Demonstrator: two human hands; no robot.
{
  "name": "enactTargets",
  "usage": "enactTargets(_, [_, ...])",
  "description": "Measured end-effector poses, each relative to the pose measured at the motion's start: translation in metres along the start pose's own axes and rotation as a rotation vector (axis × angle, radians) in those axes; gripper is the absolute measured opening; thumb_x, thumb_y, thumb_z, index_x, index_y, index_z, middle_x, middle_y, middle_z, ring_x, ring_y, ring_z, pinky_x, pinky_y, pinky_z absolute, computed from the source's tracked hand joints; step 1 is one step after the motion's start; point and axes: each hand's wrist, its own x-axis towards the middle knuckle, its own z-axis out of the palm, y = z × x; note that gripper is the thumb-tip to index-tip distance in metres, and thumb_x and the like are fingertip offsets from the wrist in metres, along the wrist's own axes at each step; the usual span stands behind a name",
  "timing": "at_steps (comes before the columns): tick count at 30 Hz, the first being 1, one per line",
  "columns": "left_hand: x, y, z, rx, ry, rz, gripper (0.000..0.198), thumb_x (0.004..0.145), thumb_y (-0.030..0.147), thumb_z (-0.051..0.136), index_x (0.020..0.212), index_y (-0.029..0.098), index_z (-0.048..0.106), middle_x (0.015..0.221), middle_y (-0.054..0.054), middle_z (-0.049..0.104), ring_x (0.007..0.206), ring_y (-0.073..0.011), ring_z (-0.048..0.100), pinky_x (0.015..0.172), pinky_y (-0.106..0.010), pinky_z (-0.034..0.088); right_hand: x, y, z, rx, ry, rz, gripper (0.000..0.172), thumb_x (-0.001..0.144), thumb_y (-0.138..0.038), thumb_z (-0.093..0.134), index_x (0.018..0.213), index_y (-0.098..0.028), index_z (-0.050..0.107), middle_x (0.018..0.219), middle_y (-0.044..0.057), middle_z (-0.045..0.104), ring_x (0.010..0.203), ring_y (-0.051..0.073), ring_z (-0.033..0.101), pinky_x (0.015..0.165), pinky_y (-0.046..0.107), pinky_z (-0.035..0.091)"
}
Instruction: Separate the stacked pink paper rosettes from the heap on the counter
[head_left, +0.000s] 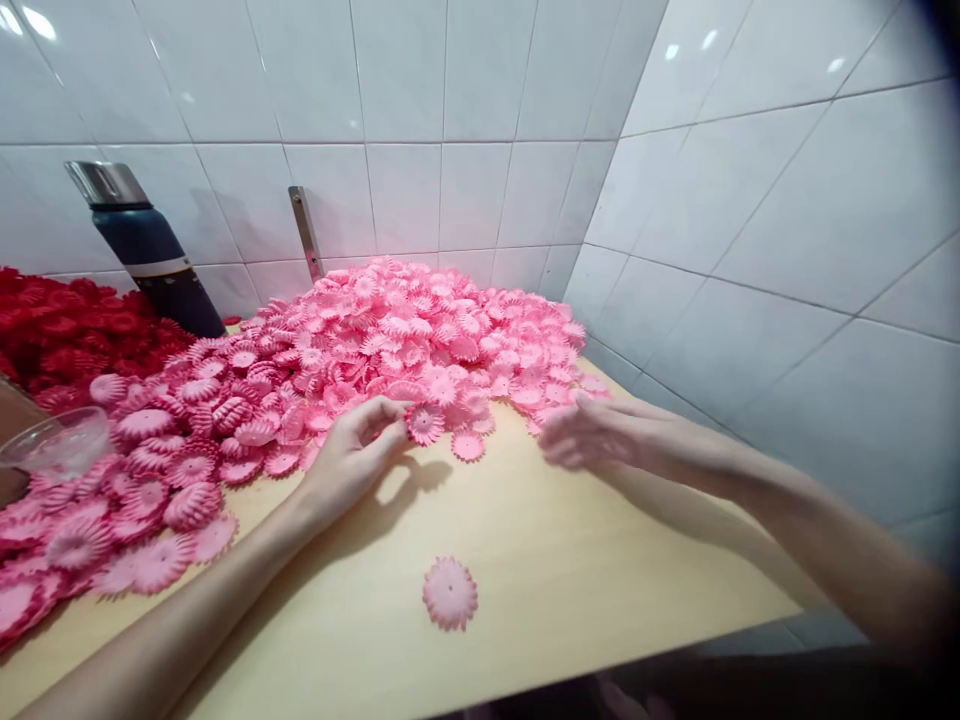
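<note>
Between thumb and forefinger, my left hand [362, 450] pinches a pink scalloped disc [425, 424] just in front of the big pink heap [420, 330]. My right hand [592, 435] hovers at the heap's right edge, its fingers stretched out and somewhat blurred, with nothing visible in them. A loose pink disc [468, 446] lies between the two hands at the front of the heap. Nearer to me, a single paler disc [450, 593] rests flat on the light wooden table [570, 590].
Red pieces [82, 330] are piled at the far left beside a dark blue bottle [161, 260] with a steel cap. A clear plastic container [64, 445] sits at the left edge. A metal strip [304, 232] leans against the tiled wall [405, 195] behind the heap.
</note>
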Motion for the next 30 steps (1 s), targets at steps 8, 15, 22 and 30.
enactTargets(8, [-0.023,0.037,0.019,-0.213,-0.723,-0.196,0.008,0.076,0.017,0.060,0.070,0.017,0.056,0.084,-0.008,0.070,0.075,-0.0181,0.065,0.063,-0.027,0.049,-0.024,-0.007,0.022,0.208,0.585,-0.398,0.021,0.087,-0.038,0.058,0.088,-0.023,0.073,0.103,0.008,0.071,0.098,0.024,0.066,0.091,0.039,0.051])
enactTargets(15, [-0.016,0.007,0.041,-0.288,-0.587,-0.174,0.008,0.075,0.016,0.062,0.069,0.015,0.057,0.113,-0.013,0.069,0.102,-0.0226,0.066,0.079,-0.029,0.051,-0.074,0.013,0.070,0.391,0.528,-0.328,0.025,0.090,-0.034,0.052,0.089,-0.023,0.075,0.096,0.008,0.073,0.086,0.022,0.067,0.080,0.034,0.057])
enactTargets(22, [0.051,-0.019,0.020,-0.030,-0.223,-0.003,0.012,0.075,0.023,0.061,0.066,0.015,0.059,0.079,-0.003,0.066,0.081,-0.0162,0.061,0.069,-0.023,0.045,-0.048,0.011,0.152,0.927,0.163,-0.032,0.025,0.082,-0.038,0.063,0.098,-0.021,0.071,0.114,0.010,0.068,0.101,0.023,0.065,0.092,0.036,0.049])
enactTargets(30, [0.073,-0.029,0.018,-0.027,-0.142,-0.009,0.017,0.073,0.029,0.061,0.065,0.015,0.056,0.057,0.004,0.050,0.051,-0.0089,0.040,0.049,-0.021,0.032,0.017,0.009,0.239,1.125,0.019,0.291,0.062,0.044,-0.034,0.089,0.096,-0.016,0.061,0.119,0.014,0.059,0.114,0.029,0.056,0.092,0.040,0.047])
